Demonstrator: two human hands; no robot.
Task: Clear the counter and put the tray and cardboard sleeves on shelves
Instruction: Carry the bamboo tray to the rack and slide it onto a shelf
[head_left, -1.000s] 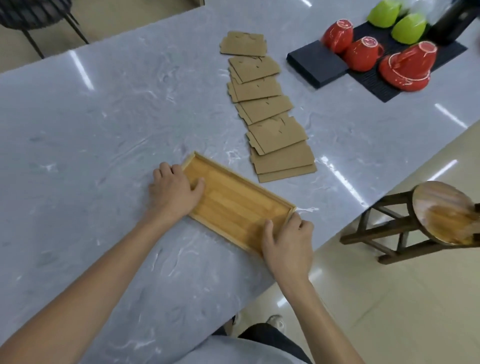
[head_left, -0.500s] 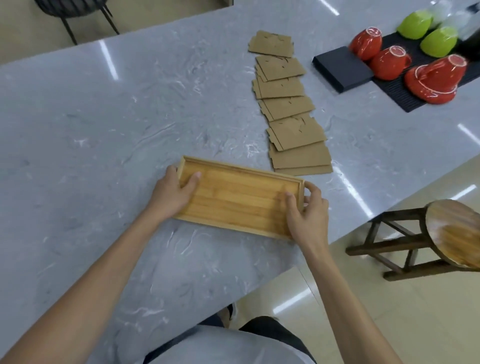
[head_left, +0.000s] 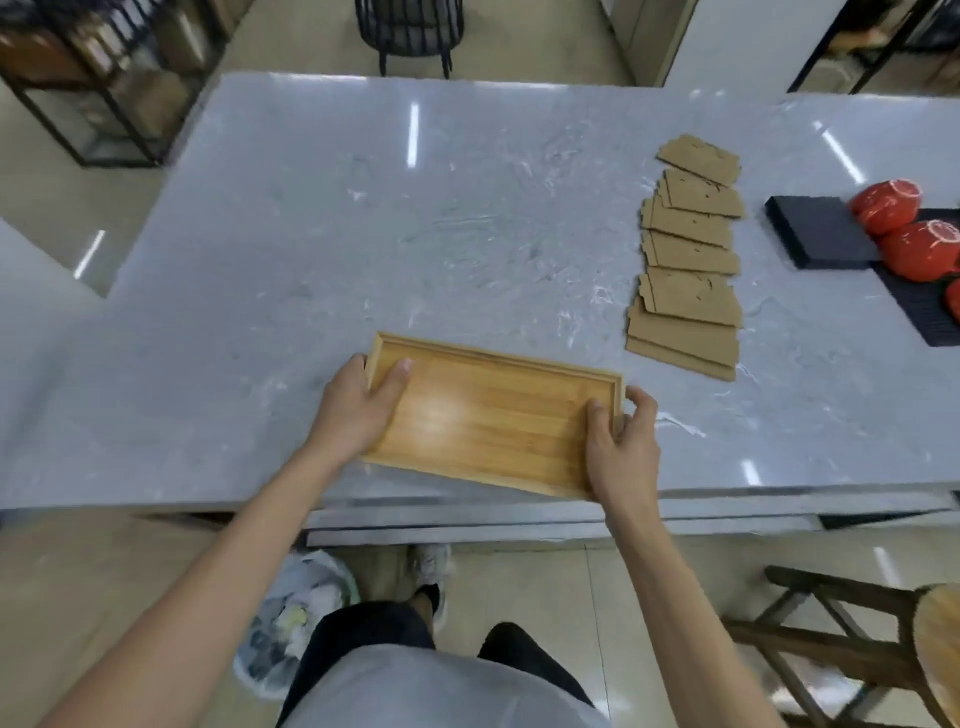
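Note:
An empty wooden tray (head_left: 488, 415) is at the near edge of the grey marble counter (head_left: 363, 249), its front side over the edge. My left hand (head_left: 358, 410) grips its left end, thumb inside the rim. My right hand (head_left: 623, 441) grips its right end the same way. Several flat brown cardboard sleeves (head_left: 685, 265) lie overlapped in a row on the counter, to the right of and beyond the tray.
Red upturned cups (head_left: 904, 228) sit on a black mat (head_left: 826, 234) at the right. A wooden stool (head_left: 883, 644) stands at the lower right, a lined waste bin (head_left: 296, 618) by my feet. Black-framed shelves (head_left: 98, 88) stand at the far left, a dark chair (head_left: 410, 26) beyond the counter.
Both hands have turned the tray square to me and drawn it to the counter's near edge. My view has pulled back and tilted down, showing floor, bin and shelves.

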